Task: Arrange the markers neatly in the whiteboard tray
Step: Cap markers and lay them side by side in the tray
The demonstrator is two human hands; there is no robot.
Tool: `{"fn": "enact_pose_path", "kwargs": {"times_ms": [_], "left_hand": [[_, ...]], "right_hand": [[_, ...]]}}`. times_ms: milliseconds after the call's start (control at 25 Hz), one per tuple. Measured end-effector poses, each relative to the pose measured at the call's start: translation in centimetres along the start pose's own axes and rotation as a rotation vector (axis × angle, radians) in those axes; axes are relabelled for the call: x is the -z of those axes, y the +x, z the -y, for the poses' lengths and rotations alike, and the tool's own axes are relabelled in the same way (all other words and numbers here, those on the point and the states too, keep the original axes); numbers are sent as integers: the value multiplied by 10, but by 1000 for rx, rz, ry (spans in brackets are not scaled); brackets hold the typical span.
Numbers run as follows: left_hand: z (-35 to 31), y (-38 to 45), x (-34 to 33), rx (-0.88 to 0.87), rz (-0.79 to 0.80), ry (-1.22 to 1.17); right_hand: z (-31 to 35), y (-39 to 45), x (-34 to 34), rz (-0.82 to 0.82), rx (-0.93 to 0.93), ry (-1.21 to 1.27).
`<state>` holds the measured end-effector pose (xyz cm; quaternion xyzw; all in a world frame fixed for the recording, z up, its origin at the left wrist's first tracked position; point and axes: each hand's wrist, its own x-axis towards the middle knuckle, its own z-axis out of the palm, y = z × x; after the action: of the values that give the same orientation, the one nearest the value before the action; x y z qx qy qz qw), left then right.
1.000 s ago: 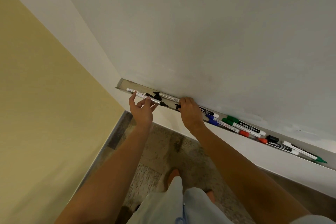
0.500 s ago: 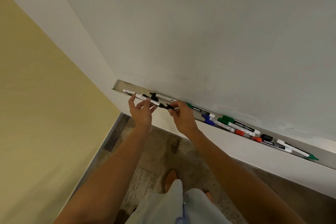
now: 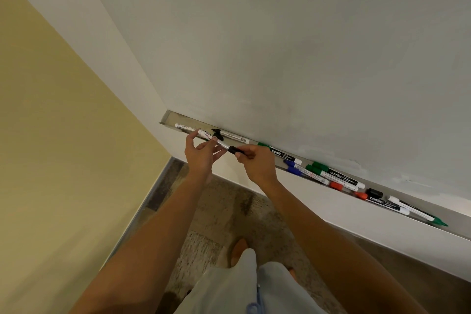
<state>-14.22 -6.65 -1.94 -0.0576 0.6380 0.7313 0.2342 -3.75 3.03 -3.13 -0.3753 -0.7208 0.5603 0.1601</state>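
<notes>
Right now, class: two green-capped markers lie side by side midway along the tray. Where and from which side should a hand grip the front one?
Grip the front green-capped marker by the middle of its white barrel, pinching from above and the open front of the tray. It lies flat along the tray, a second green marker sits close behind it, and blue markers crowd its cap end, so the ends offer less room.

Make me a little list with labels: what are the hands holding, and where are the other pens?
held thing: white-barrelled marker with a black cap, lifted in front of the tray
left hand: fingertips pinch the white barrel
right hand: fingers grip the black-cap end
tray: long grey metal whiteboard tray
other markers: green-capped marker, blue-capped marker and red-capped marker lie further right in the tray
neatness: uneven, some overlap
</notes>
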Motion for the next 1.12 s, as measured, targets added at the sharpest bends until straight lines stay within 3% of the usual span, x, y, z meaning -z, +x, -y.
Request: {"fn": "enact_pose_path", "kwargs": {"times_ms": [200,400,520,680,840,1120], "left_hand": [[6,-3,4,51,3,10],[7,-4,5,44,61,86],[6,-1,3,50,74,141],[13,-2,-3,34,39,159],[24,-5,-19,-28,60,243],[34,7,-8,8,-63,504]], "right_hand": [[1,-5,-2,-10,-128,51],[-3,-1,-1,46,-539,387],[-7,0,-2,83,-629,482],[-9,-3,1,26,-452,320],[-15,-5,23,-91,59,-170],[-50,-4,51,-205,262,-487]]}}
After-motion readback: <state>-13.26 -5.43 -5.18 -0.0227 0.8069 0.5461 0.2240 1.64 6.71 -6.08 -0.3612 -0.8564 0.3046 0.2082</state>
